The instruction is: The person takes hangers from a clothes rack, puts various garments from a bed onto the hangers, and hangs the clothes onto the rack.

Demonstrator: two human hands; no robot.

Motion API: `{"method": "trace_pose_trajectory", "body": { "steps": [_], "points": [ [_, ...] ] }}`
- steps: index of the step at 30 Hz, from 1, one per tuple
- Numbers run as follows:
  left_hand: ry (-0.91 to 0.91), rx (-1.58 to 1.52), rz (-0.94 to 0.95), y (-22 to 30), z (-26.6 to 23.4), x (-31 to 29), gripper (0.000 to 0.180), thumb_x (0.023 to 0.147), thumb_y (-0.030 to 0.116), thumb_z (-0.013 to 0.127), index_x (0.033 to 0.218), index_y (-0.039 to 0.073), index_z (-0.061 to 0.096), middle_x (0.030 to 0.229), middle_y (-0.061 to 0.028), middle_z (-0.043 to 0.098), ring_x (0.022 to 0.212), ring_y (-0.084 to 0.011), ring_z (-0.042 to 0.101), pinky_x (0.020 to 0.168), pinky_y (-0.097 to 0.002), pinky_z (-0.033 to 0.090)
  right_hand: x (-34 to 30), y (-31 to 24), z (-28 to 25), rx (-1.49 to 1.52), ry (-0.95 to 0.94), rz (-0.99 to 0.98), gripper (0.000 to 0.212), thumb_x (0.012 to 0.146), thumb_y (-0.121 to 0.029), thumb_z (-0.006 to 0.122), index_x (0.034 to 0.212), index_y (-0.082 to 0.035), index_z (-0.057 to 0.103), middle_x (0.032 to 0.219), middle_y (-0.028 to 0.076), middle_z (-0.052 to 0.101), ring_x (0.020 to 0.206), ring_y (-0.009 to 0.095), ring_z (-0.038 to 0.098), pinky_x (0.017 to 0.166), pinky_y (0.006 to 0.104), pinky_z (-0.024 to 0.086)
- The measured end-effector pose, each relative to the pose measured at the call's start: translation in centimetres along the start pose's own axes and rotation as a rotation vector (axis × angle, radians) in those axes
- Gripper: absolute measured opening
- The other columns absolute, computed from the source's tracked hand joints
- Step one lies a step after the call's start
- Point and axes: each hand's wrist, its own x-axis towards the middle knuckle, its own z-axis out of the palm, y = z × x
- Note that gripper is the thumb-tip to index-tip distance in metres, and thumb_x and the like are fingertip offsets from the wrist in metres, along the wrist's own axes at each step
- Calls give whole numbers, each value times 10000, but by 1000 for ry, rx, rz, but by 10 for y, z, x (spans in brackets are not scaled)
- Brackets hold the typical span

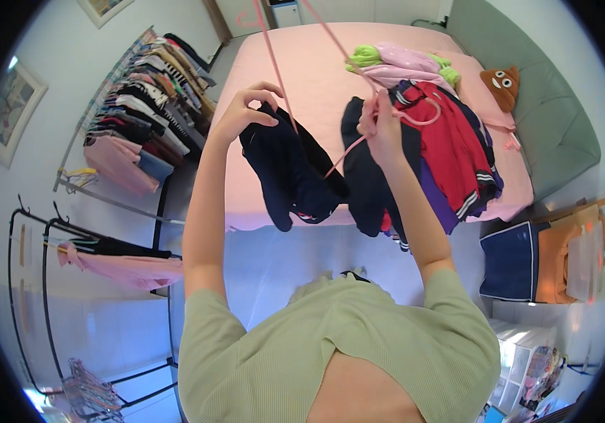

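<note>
My left hand (pixel 251 113) pinches the upper edge of a dark navy garment (pixel 285 166), which hangs in front of the bed's near edge. Its exact kind is hard to tell from the folds. My right hand (pixel 383 130) is closed on a pink clothes hanger (pixel 348 151) near its neck, with the hook pointing right. One end of the hanger goes down into the navy garment; the other rises past the top of the picture. Behind my right forearm lies another dark garment (pixel 367 176) at the bed's edge.
A pink-sheeted bed (pixel 274 56) bears a red jacket (pixel 443 141), pink-and-green clothes (pixel 408 63) and a brown plush cushion (pixel 501 86). Full clothes racks (pixel 154 99) stand at left, with spare hangers (pixel 91 388) low down. A navy storage box (pixel 508 261) stands at right.
</note>
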Motion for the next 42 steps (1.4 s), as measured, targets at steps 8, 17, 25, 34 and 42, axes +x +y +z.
{"method": "trace_pose_trajectory", "body": {
  "steps": [8, 17, 25, 34, 42],
  "points": [
    [330, -280, -14, -21, -88, -139, 188, 521, 52, 671, 669, 31, 558, 1047, -81, 531, 924, -148, 474, 846, -249, 308, -21, 127, -2, -205, -235, 386, 443, 940, -422, 445, 628, -107, 470, 442, -65, 291, 369, 45, 256, 379, 224, 170],
    [229, -115, -147, -28, -135, -270, 170, 625, 16, 730, 734, 74, 613, 1063, -21, 538, 942, -105, 505, 725, -224, 392, -4, 131, 87, -821, -633, 457, 485, 947, -431, 400, 589, -105, 429, 471, -54, 312, 425, 61, 288, 413, 225, 201],
    [329, -127, -315, -33, -155, -352, 148, 673, -22, 690, 741, 53, 583, 1074, -53, 526, 989, -145, 486, 836, -249, 368, 13, 151, 162, -1117, -825, 516, 498, 909, -469, 453, 582, -97, 507, 440, -41, 302, 396, 84, 318, 401, 254, 243],
    [494, 175, -338, -57, -111, -355, 238, 736, 111, 725, 921, 47, 590, 1006, -27, 565, 909, -125, 533, 793, -275, 427, 6, 170, 287, -941, -1383, 169, 213, 916, -222, 490, 945, -57, 622, 629, -27, 514, 539, 62, 395, 514, 232, 317],
    [751, 670, -762, -49, -129, -379, 432, 669, 333, 755, 948, 37, 607, 817, -154, 638, 773, -309, 622, 683, -335, 465, 51, 216, 321, -683, -1301, 281, 259, 941, -209, 452, 994, -20, 620, 703, 13, 596, 555, 52, 478, 510, 185, 379]
  ]
}}
